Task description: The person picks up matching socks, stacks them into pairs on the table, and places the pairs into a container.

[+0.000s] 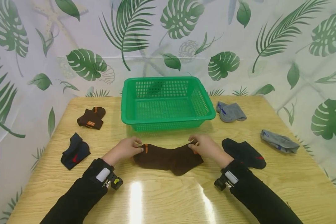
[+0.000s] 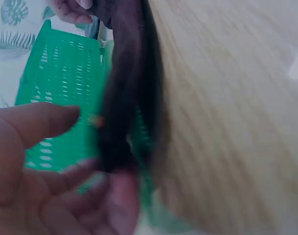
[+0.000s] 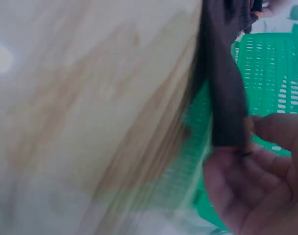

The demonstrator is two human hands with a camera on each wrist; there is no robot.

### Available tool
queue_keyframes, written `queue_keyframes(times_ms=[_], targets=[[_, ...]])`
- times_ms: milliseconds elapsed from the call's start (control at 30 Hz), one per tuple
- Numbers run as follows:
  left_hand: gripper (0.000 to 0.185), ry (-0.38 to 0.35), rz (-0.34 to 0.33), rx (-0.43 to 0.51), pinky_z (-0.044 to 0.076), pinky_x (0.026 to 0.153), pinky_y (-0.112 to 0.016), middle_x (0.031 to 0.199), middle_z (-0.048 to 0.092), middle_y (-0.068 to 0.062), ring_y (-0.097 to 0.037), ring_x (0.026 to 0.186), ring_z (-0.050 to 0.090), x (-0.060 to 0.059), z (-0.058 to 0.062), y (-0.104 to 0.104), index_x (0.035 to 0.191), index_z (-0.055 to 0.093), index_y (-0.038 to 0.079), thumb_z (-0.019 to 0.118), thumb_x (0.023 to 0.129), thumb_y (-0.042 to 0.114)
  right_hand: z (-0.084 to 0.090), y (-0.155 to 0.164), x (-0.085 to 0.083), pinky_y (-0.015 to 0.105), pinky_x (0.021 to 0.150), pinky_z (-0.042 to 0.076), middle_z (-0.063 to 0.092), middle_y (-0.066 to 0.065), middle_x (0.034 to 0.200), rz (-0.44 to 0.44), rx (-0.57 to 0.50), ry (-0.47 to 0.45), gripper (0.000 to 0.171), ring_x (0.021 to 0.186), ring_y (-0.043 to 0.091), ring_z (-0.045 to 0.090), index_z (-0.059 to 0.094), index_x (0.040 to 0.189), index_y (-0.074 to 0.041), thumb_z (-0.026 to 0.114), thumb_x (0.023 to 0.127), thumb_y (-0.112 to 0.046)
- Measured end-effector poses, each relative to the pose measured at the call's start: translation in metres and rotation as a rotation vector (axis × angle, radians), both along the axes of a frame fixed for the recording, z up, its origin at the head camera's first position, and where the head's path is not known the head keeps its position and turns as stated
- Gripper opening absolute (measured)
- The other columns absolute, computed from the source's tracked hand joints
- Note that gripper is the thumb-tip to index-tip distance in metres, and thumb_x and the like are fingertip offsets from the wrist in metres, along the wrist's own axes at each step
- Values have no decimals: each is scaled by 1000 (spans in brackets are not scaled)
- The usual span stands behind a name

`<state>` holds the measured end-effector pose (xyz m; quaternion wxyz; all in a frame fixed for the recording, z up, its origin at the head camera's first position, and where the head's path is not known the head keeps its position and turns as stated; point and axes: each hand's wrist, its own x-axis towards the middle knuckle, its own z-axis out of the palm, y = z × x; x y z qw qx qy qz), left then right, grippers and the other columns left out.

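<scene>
A brown sock [image 1: 168, 158] with orange marks stretches sideways across the table in front of the green basket. At its left end is my left hand [image 1: 128, 147]; in the left wrist view the thumb [image 2: 61, 120] stands apart from the sock while the other fingers [image 2: 122, 198] touch its end. My right hand [image 1: 205, 146] pinches the sock's right end, by the orange label. From the right wrist view, the thumb [image 3: 274, 128] lies against the sock with the other fingers curled under its edge. Both wrist views are blurred.
The green basket [image 1: 168, 119] stands at the back middle. Another brown sock [image 1: 92, 118] and a dark navy sock [image 1: 75, 151] lie left. To the right are a second navy sock [image 1: 243, 153] beside my right wrist, a grey sock [image 1: 231, 112] and another grey sock [image 1: 280, 142].
</scene>
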<state>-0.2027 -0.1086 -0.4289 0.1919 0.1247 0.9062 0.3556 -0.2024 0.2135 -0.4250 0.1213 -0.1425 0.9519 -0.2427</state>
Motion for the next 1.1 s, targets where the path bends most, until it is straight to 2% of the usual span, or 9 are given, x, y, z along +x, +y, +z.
queue_keyframes(times_ms=[67,167,233,300,400,500,733,900,1100], targets=[[49,111,-14,-117,50,88,-47,122,60,-26,-40,110,58,7,3,4,130,51,-6,65,93,21,3,-5,6,39,71,54,69,13,96,22,121,119,35,72,21,65,61,122,3,63,95,-19],[50,362,-34,-339,52,80,-49,112,62,-24,-42,100,59,25,9,16,122,56,-7,72,88,26,9,-16,20,42,72,55,67,14,92,52,304,284,36,79,28,66,65,112,3,68,91,-27],[43,506,-49,-452,53,73,-46,99,63,-21,-39,90,59,37,12,25,109,63,-6,75,85,28,13,-25,31,42,67,55,65,15,87,65,388,327,39,79,32,65,66,101,3,72,88,-33],[39,572,-83,-513,53,69,-43,91,63,-18,-35,82,59,44,12,35,97,67,-4,77,83,30,15,-34,42,42,63,54,64,15,85,73,444,296,47,76,33,64,65,97,4,74,85,-41],[41,561,-137,-540,53,72,-41,92,65,-17,-33,82,61,47,7,46,92,69,-5,78,82,34,13,-42,51,44,67,56,65,23,100,90,509,246,65,83,37,64,65,104,10,73,82,-50],[49,506,-155,-529,55,74,-43,105,64,-22,-36,90,61,45,1,48,100,69,-8,78,82,36,7,-42,52,48,78,54,60,29,120,95,554,224,79,98,42,60,62,116,13,71,80,-56],[73,374,-106,-455,52,89,-47,130,52,-30,-43,116,54,35,-8,36,129,54,-9,79,80,39,-2,-28,46,64,107,26,41,23,147,91,544,105,90,136,47,32,46,139,9,65,84,-59],[78,358,-105,-504,52,85,-50,131,52,-29,-44,118,52,28,-9,30,129,56,-6,77,77,49,-3,-20,44,65,110,19,31,21,154,109,530,63,90,141,46,24,36,146,6,61,88,-59],[80,356,-87,-620,48,88,-56,134,50,-27,-48,125,44,21,-6,22,136,57,8,74,75,57,-3,-21,41,65,110,19,26,20,156,123,533,36,91,141,45,24,32,148,5,57,90,-59]])
